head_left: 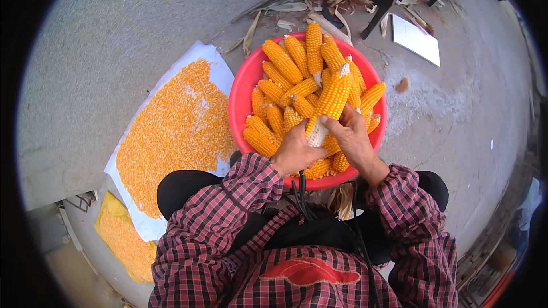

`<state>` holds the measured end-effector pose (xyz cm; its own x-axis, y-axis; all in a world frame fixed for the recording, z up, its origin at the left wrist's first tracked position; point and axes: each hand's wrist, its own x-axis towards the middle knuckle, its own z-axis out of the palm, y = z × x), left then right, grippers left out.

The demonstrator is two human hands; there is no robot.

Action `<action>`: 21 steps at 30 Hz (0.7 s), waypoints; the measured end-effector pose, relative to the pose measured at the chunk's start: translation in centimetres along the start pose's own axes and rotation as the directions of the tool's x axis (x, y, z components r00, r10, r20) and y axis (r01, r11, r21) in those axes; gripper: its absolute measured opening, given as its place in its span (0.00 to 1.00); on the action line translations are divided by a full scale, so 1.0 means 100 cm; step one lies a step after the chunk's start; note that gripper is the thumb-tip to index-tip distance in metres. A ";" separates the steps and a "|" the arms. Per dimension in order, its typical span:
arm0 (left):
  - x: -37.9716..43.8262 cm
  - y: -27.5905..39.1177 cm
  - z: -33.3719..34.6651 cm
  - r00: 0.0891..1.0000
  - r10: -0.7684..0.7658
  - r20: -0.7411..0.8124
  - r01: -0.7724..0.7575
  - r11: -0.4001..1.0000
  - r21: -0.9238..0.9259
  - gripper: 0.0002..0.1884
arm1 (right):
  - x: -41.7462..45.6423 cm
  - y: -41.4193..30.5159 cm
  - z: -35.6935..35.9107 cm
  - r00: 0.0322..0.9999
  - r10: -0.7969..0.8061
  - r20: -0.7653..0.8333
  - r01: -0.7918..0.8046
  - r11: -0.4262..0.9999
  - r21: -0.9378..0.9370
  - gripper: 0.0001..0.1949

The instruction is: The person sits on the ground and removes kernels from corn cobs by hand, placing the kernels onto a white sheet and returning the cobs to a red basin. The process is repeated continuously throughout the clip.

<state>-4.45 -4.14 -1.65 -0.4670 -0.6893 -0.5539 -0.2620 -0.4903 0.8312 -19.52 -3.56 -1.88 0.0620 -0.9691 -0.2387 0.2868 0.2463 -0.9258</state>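
Observation:
Both hands are on one corn cob (333, 96), held tilted above a red plastic basin (239, 90). My left hand (296, 149) grips its lower end, where a patch is bare and white with the kernels gone. My right hand (352, 137) holds the cob's right side, its thumb at the border between the bare patch and the yellow kernels. Beneath the hands, the basin is heaped with whole yellow corn cobs (282, 62). Some loose kernels lie in the basin near my wrists.
Left of the basin, corn kernels (175, 137) cover a white sheet (197, 53). A yellow sheet (109, 205) with more kernels lies behind it. Dry husks (287, 7) litter the ground beyond the basin, near a dark-legged piece of furniture (379, 13) and a white panel (415, 39). Black cables (303, 199) hang before me.

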 end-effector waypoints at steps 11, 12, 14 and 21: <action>0.007 -0.026 0.011 0.940 0.310 -0.142 -0.268 0.930 0.253 0.24 | 0.000 0.005 0.007 0.989 -0.019 -0.147 -0.007 0.984 -0.177 0.17; 0.005 -0.020 0.010 0.945 0.304 -0.119 -0.273 0.935 0.226 0.24 | 0.000 0.005 0.007 0.990 -0.030 -0.137 0.005 0.984 -0.176 0.17; 0.000 -0.008 0.006 0.994 0.109 -0.007 -0.109 0.993 -0.048 0.23 | 0.000 0.006 0.004 0.993 -0.030 -0.116 0.012 0.988 -0.157 0.17; -0.001 -0.004 0.003 0.994 0.065 0.083 -0.041 0.964 -0.264 0.21 | 0.001 -0.005 0.002 1.000 0.014 -0.002 -0.015 0.996 -0.084 0.18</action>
<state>-4.53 -3.70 -1.88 -0.5517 -0.6732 -0.4924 -0.0103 -0.5848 0.8111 -19.51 -3.79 -1.35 0.0638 -0.9654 -0.2527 0.2051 0.2605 -0.9435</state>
